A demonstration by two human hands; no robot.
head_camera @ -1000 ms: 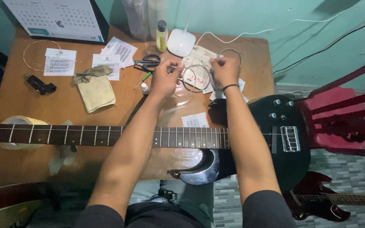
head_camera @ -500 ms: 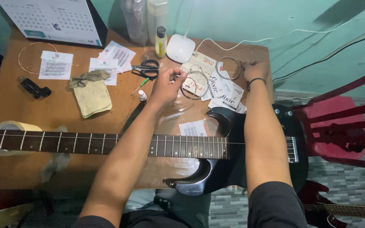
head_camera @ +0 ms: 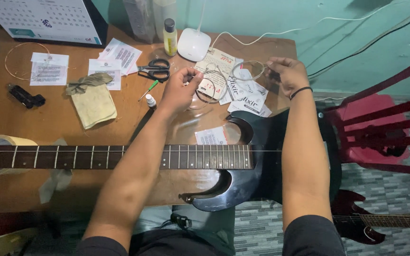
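Thin coiled wire string (head_camera: 247,70) btwn 2 hands, left (head_camera: 179,90) & right (head_camera: 285,75).

Both forearms are bare, with dark short sleeves (head_camera: 312,234) ending near the elbows. A thin black band (head_camera: 301,91) circles the right wrist. The left hand (head_camera: 179,92) wears nothing.

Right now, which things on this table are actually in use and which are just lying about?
In use:
left hand
right hand
coiled guitar string
black electric guitar

Lying about:
scissors
yellow cloth
small bottle
tape roll
calendar
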